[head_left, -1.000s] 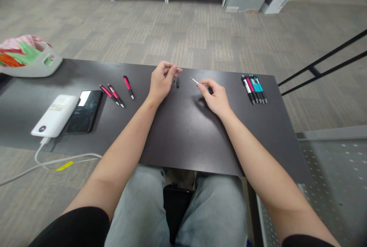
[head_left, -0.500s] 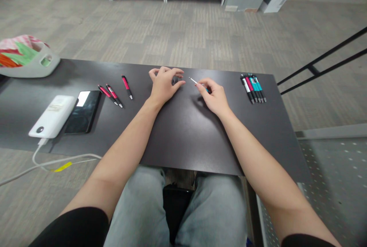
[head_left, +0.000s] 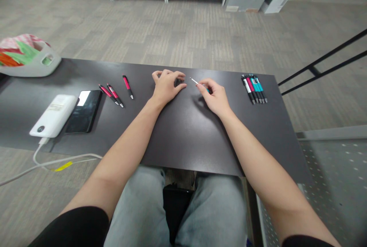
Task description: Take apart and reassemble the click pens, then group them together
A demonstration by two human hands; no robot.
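Note:
My right hand is closed around a teal pen, most of it hidden by the fingers. A thin white refill with a small tip sticks out of the hand toward the left. My left hand is just left of that tip, over the table, with thumb and fingers curved and apart. A dark patch shows behind its thumb; whether it is a small part or shadow I cannot make out. Left of this hand, a red pen lies apart from two more red pens.
Several pens, white, red and teal with black grips, lie in a row on the dark table at right. At left are a black phone, a white power bank with a cable, and a white basket of colourful cloth or bags.
My left hand has moved slightly right and its fingers have curled in a little. The right hand holds almost still with the pen.

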